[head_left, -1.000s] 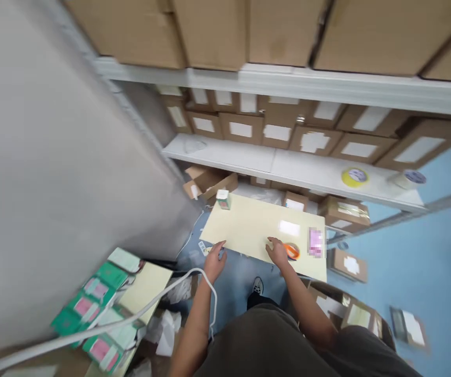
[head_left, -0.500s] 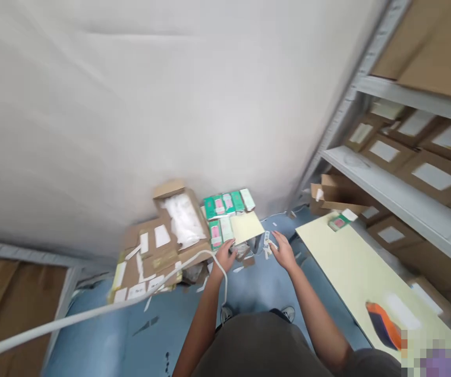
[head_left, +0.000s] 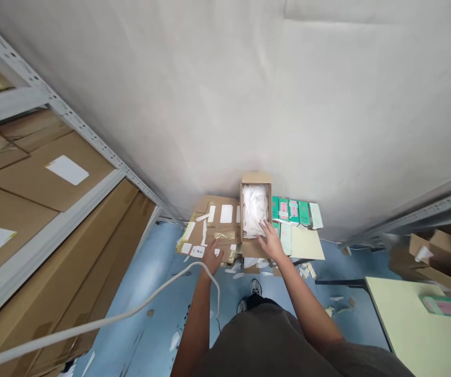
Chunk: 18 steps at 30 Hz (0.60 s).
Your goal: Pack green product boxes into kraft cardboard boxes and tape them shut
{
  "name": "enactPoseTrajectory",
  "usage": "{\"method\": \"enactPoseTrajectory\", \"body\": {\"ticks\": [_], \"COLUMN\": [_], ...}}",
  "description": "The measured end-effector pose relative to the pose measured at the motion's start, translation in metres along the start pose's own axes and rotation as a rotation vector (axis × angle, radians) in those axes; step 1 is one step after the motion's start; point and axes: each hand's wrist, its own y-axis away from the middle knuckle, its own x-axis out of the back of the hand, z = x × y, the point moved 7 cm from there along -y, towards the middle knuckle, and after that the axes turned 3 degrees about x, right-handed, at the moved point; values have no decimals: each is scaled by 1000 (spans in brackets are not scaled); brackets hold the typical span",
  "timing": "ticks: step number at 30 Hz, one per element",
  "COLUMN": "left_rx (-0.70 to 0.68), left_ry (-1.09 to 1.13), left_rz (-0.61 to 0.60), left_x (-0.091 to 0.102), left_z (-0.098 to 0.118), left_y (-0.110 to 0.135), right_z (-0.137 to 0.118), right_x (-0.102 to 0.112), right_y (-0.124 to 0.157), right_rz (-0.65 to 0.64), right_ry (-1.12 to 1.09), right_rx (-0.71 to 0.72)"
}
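Observation:
An open cardboard box (head_left: 244, 209) stands on the floor against the grey wall, filled with white plastic bags (head_left: 254, 209). My right hand (head_left: 270, 242) reaches over its near right corner with fingers spread, touching the bags' edge. My left hand (head_left: 212, 255) hovers open over flattened cardboard (head_left: 213, 217) with white labels, left of the box. Neither hand holds anything. A row of green and pink small boxes (head_left: 292, 210) lies right of the open box on a pale yellow board (head_left: 307, 245).
Metal shelving with large cardboard cartons (head_left: 32, 183) fills the left side. A pale yellow table (head_left: 406, 324) with a green box (head_left: 447, 306) is at the lower right. A white cable (head_left: 91, 327) runs from my left wrist. Paper scraps litter the blue floor (head_left: 150, 283).
My view has swung left from the table to the wall. Both hands left the table edge and moved to the open box and flattened cardboard on the floor.

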Motion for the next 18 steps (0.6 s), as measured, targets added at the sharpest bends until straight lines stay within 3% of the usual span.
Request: {"method": "enactPoseTrajectory", "body": {"ticks": [6,11,18], "left_rx": [94,172,321], "left_ry": [-39,-25,-109], "left_rz": [46,76,19], "left_x": [20,36,18], "left_z": [-39,-71,-129], "left_y": [-9,-32,-90], "right_z": [-26,-49,-64], "right_x": [-67,-107,-144], "right_y": [-53,-80,-87], "right_rz": [-60,-118,-193], "right_ry": [-168,-225,-147], "right_rx": [72,100,41]}}
